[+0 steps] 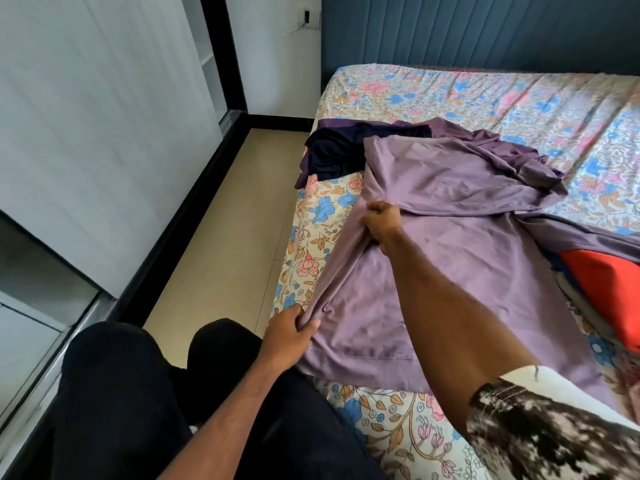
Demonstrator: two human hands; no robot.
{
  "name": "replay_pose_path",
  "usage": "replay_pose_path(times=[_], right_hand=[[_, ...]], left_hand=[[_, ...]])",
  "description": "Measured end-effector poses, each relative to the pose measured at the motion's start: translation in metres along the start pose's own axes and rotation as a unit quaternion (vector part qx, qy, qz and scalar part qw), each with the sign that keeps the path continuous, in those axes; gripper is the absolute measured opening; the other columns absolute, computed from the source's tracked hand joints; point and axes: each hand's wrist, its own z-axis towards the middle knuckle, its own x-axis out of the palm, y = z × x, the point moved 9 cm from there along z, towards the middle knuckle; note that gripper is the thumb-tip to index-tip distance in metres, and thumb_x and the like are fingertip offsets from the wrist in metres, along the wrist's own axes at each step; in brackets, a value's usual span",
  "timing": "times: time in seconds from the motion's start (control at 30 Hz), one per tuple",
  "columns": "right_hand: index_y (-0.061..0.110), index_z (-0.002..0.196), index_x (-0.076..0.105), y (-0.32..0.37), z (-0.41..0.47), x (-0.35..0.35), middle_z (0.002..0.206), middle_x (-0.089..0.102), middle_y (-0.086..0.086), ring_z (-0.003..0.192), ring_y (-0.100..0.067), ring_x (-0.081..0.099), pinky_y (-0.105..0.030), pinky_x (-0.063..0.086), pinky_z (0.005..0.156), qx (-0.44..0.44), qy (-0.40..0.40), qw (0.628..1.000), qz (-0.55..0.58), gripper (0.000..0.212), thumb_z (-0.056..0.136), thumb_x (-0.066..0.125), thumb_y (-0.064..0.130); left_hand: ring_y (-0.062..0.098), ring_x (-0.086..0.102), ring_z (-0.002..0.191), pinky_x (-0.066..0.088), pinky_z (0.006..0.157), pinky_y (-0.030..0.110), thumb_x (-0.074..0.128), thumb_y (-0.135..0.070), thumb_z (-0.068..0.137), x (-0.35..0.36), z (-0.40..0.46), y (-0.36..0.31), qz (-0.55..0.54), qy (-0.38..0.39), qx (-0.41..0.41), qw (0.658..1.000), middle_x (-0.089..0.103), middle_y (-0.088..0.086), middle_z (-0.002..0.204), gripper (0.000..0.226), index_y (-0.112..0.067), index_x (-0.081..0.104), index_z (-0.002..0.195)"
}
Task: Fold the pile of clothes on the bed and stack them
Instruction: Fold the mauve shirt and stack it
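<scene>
**Midway through a side fold on the mauve top**

Right now both hands hold the left edge of a mauve top (450, 271) that lies spread on the bed (519, 98), near its left side. The left hand (294, 332) pinches the cloth close to the hem, thumb and fingers clamped on a bunch of fabric. The right hand (382, 225) reaches across and grips the same edge further up, fingers curled round a gathered ridge. Between the two grips the edge is lifted a little off the floral sheet.

This looks like the first lengthwise fold of this garment: the side is raised, but it is not yet laid over the middle. The next move calls for both hands to carry the edge rightward together, keeping it taut so the crease runs straight, then to smooth the panel flat.

Beyond the top, a navy piece (332, 154) and a darker purple piece (512, 147) lie crumpled and unfolded. At the right edge an orange piece (609, 289) sits on other clothes; whether those are folded I cannot tell. Much of the task seems left.
</scene>
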Motion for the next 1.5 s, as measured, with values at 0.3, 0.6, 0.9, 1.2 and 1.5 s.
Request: replay_pose_path(times=[0.3,0.6,0.9,1.2,1.5], right_hand=[[0.016,0.159,0.027,0.051,-0.007,-0.03,0.129,0.053,-0.012,0.085,-0.026,0.064,-0.025,0.052,0.046,-0.11,0.06,0.979,-0.161,0.098,0.075,0.065,-0.017],[0.015,0.155,0.039,0.058,-0.012,-0.093,0.132,0.057,-0.014,0.107,-0.032,0.06,-0.038,0.057,0.084,-0.123,0.081,0.909,-0.389,0.092,0.073,0.078,-0.002],[0.03,0.089,0.077,0.04,0.042,-0.142,0.076,0.074,-0.006,0.069,-0.026,0.073,-0.042,0.064,0.06,-0.076,-0.062,0.946,-0.31,0.034,0.069,0.059,0.05],[0.021,0.108,0.077,0.067,0.128,-0.147,0.116,0.075,-0.006,0.112,-0.03,0.067,-0.034,0.052,0.098,-0.115,-0.068,0.934,-0.332,0.039,0.085,0.053,0.001],[0.033,0.094,0.059,0.037,0.134,-0.13,0.114,0.068,-0.002,0.111,-0.03,0.061,-0.054,0.036,0.103,-0.102,0.03,0.822,-0.56,0.039,0.08,0.049,0.069]], left_hand=[[-0.003,0.064,0.083,0.056,0.079,0.013,0.069,-0.003,0.089,0.037,-0.043,-0.095,-0.021,0.122,0.168,0.978,0.064,-0.012,0.102,0.045,-0.022,0.056,0.127],[0.022,0.063,0.098,0.051,0.084,0.033,0.082,-0.027,0.08,0.159,-0.05,-0.176,0.104,0.261,0.273,0.92,0.067,0.007,0.112,0.055,-0.011,0.055,0.125],[0.014,0.069,0.078,0.06,0.076,0.039,0.079,-0.034,0.085,0.092,0.056,-0.182,-0.005,0.183,0.208,0.961,0.072,-0.002,0.085,0.02,-0.018,0.073,0.094],[0.024,0.027,0.148,0.03,0.117,0.05,0.074,-0.066,0.074,0.058,0.214,-0.183,0.221,0.13,0.193,0.947,0.022,-0.001,0.162,0.1,-0.029,0.028,0.155],[0.015,-0.003,0.155,0.013,0.121,0.057,0.068,-0.08,0.068,0.062,0.315,-0.238,0.3,0.119,0.237,0.916,-0.012,-0.01,0.168,0.126,-0.026,0.004,0.161]])
